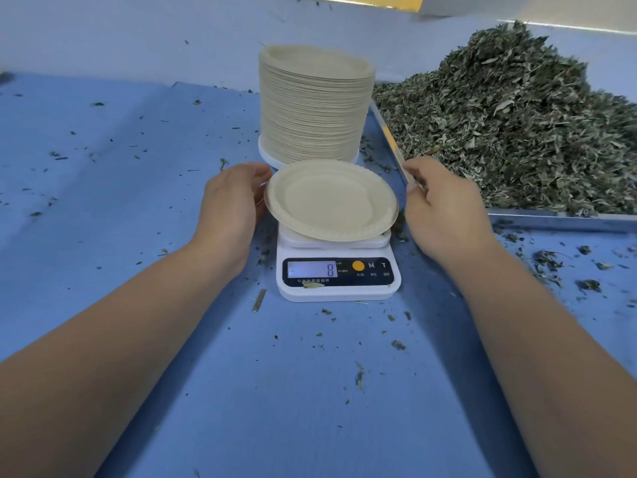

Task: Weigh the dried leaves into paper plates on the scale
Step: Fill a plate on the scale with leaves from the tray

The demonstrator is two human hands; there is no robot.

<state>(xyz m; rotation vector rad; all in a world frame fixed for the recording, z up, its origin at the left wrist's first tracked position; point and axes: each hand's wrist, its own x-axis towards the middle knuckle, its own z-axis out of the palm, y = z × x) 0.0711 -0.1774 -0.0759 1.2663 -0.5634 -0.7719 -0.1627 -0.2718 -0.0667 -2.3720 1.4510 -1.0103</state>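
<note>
One empty paper plate (331,200) lies on the white digital scale (337,270), whose display reads 8. My left hand (229,205) is cupped right at the plate's left rim, and I cannot tell if the fingertips touch it. My right hand (441,208) hovers just right of the plate, fingers loosely curled with nothing in them. A tall stack of paper plates (315,105) stands behind the scale. A big heap of dried leaves (517,119) fills a metal tray (558,219) at the right.
Blue cloth (138,201) covers the table, with leaf crumbs scattered over it, thickest in front of the tray. A small leaf lies on the scale's front panel. The tray's near corner is close to my right hand. A pale wall rises behind.
</note>
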